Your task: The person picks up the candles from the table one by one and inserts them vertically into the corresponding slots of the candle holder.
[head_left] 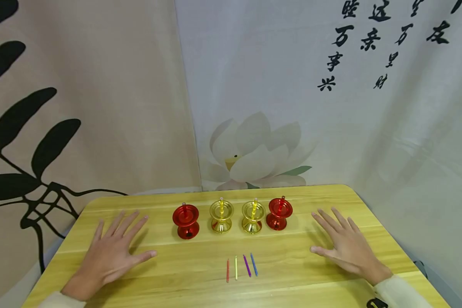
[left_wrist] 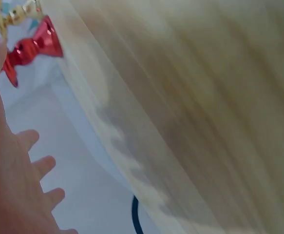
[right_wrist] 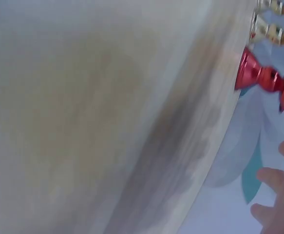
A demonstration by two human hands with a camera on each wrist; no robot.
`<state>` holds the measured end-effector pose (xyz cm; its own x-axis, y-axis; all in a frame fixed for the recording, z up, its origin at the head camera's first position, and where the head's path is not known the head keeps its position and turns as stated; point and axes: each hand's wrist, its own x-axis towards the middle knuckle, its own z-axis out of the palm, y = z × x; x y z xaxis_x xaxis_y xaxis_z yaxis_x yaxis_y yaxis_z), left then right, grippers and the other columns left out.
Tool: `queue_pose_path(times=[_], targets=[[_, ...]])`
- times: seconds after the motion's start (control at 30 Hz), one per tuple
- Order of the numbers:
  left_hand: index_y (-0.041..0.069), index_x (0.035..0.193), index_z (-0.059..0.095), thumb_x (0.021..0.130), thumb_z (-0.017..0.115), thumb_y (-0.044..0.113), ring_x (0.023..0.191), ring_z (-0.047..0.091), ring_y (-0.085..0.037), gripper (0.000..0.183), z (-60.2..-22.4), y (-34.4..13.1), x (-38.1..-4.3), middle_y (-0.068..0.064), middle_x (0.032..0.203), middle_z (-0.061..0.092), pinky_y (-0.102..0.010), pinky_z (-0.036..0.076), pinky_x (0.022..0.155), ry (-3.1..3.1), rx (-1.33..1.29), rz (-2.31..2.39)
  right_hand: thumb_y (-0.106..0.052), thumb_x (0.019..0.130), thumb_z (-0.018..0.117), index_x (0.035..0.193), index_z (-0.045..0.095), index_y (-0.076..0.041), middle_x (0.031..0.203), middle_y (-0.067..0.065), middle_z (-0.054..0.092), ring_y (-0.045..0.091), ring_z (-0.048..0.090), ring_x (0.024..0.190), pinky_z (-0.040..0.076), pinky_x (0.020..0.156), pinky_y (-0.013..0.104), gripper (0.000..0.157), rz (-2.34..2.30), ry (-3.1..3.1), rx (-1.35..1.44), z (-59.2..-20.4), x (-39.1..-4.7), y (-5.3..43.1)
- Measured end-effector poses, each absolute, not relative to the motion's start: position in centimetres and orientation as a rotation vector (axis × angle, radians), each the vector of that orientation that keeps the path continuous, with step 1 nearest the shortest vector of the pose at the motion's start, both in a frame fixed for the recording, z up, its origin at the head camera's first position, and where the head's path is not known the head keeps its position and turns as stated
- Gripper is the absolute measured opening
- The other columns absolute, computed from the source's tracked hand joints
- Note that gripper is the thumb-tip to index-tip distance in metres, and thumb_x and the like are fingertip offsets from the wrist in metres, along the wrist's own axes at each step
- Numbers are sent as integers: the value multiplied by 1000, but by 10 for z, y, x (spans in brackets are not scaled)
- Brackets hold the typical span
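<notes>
Fingers (head_left: 136,229) splayed wide, palms down, left hand (head_left: 113,248) hovers at nine o'clock from the candles (head_left: 236,268), right hand (head_left: 346,247) at three, above the table (head_left: 192,291).

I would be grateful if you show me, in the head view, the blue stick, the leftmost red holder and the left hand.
Blue stick (head_left: 254,265), head view: middle of its length.
Leftmost red holder (head_left: 186,221), head view: its upper dish.
Left hand (head_left: 113,251), head view: back of the hand.
</notes>
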<state>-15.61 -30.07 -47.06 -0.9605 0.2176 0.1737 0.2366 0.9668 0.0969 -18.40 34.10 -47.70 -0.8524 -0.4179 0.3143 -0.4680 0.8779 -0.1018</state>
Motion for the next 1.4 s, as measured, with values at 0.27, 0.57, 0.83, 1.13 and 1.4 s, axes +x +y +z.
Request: queue_pose_path(times=[0.27, 0.57, 0.83, 1.13, 1.4], targets=[[15, 173, 35, 96, 67, 77, 160, 24, -53, 103, -463, -276, -146, -20, 177, 30, -83, 12, 120, -2935, -384, -326, -58, 90, 84, 155, 60, -11, 153, 11, 62, 43, 55, 140, 46, 104, 71, 83, 351, -2685, 784, -475, -163, 301], [7, 173, 30, 95, 80, 61, 156, 32, -52, 108, -463, -242, -160, -26, 172, 36, -82, 19, 119, -2834, -394, -686, -53, 91, 86, 146, 66, -10, 145, 0, 65, 25, 59, 131, 52, 103, 61, 73, 734, -2735, 860, -472, -154, 235], [6, 176, 10, 103, 77, 51, 158, 30, -54, 110, -470, -218, -184, -26, 174, 32, -82, 30, 116, -2814, -185, -1374, -43, 95, 86, 131, 71, -12, 129, -5, 69, 18, 60, 121, 54, 103, 47, 50, 1130, -2713, 1008, -479, -154, 181], [5, 174, 12, 102, 80, 35, 158, 35, -50, 103, -482, -201, -200, -31, 170, 36, -70, 32, 123, -2609, -9, -1904, -34, 89, 91, 111, 78, -7, 99, 0, 72, 14, 63, 85, 53, 78, 27, 37, 1405, -2701, 966, -486, -154, 128], [4, 170, 23, 100, 83, 25, 153, 44, -48, 94, -487, -189, -203, -30, 165, 44, -65, 39, 121, -2542, 17, -1974, -40, 82, 97, 85, 77, -20, 78, -13, 63, 2, 54, 77, 44, 79, 27, 28, 1228, -2808, 869, -488, -154, 106]])
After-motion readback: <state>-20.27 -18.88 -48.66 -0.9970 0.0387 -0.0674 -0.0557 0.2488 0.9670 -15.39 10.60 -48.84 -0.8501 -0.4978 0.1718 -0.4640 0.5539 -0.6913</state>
